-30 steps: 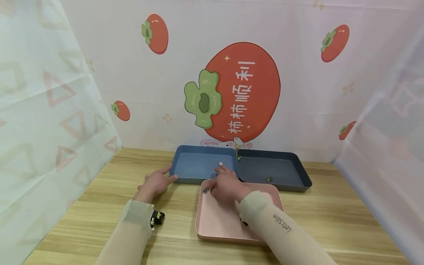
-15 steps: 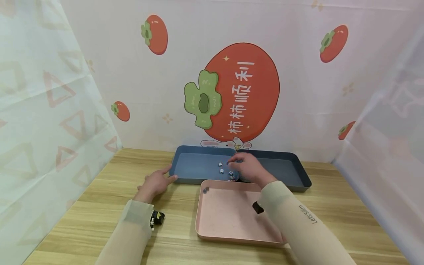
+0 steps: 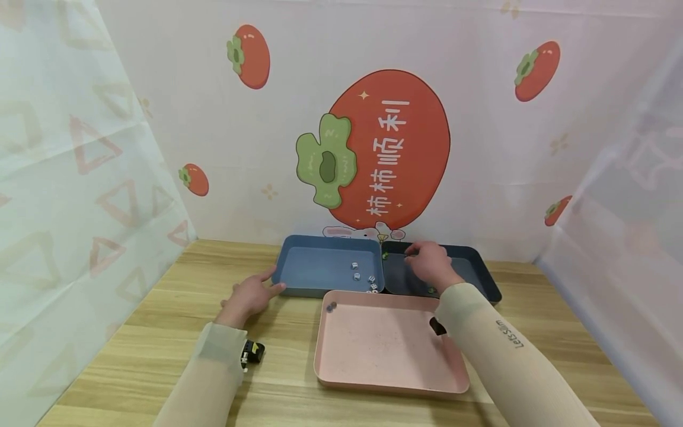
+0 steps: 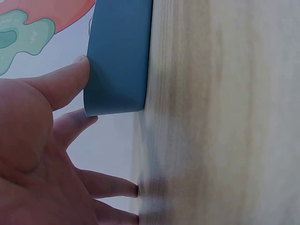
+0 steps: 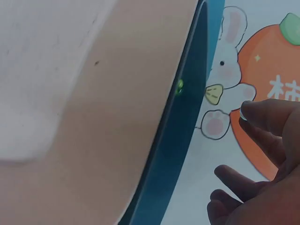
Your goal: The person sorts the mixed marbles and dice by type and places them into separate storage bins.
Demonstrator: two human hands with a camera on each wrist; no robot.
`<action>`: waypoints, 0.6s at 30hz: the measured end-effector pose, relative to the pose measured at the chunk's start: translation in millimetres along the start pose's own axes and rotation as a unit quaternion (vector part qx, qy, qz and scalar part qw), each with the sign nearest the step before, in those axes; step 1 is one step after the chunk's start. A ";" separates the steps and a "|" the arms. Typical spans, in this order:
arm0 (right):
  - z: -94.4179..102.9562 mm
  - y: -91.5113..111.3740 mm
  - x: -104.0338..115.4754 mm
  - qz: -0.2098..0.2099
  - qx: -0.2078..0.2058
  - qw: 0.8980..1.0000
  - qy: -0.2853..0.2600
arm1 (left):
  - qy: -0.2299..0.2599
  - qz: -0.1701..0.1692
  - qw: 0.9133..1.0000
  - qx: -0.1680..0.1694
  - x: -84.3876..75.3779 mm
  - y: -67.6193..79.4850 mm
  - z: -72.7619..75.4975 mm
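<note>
My left hand [image 3: 253, 295] rests at the near left corner of the blue tray [image 3: 304, 292], thumb and index touching its rim, fingers spread. In the left wrist view, two other fingertips meet the wooden table. My right hand [image 3: 429, 262] is over the dark tray [image 3: 480, 279]. Its thumb and index pinch a small pale, glassy-looking piece [image 5: 243, 114], mostly hidden by the fingertips. In the dark tray lie small green glassy pieces [image 3: 385, 255]. White dice [image 3: 357, 276] lie towards the right of the blue tray. Small dark round pieces [image 3: 331, 306] sit in a corner of the pink tray [image 3: 392, 385].
The blue and dark trays stand side by side at the back of the wooden table [image 3: 160, 356], with the pink tray in front of them. A printed cloth [image 3: 267, 148] hangs behind and along both sides. Each wrist wears a small black device [image 3: 256, 352].
My right hand has moved from the pink tray's far left corner, past the blue tray, right to the dark tray. More dice show in the blue tray. My left hand has stayed put.
</note>
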State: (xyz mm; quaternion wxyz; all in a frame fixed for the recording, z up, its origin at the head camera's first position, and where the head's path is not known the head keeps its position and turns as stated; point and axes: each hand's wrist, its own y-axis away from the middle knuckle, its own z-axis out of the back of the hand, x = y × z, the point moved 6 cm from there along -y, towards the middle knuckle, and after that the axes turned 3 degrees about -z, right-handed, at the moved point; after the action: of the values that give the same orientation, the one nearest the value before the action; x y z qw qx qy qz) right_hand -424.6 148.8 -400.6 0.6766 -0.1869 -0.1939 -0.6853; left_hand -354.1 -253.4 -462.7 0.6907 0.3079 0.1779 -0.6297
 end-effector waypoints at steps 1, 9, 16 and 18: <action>-0.5 -0.8 -1.0 -0.002 0.002 1.000 0.003 | 0.000 0.000 1.000 0.000 0.0 0.6 0.4; -6.2 -3.6 -6.4 -0.008 0.009 1.000 -0.011 | -0.003 -0.004 1.000 -0.002 -2.8 3.6 0.9; -9.6 -2.3 -1.2 -0.002 0.014 0.999 -0.033 | -0.001 -0.005 1.000 -0.003 -1.8 1.1 0.8; -10.5 -1.3 1.6 -0.001 0.015 0.999 -0.038 | 0.001 -0.006 1.000 -0.003 -1.3 0.6 0.5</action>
State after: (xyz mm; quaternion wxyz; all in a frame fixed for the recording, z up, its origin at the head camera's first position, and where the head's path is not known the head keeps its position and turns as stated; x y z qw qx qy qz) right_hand -425.9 142.0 -408.7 0.6711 -0.2021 -0.2298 -0.6753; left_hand -353.8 -252.7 -461.4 0.6881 0.3050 0.1821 -0.6328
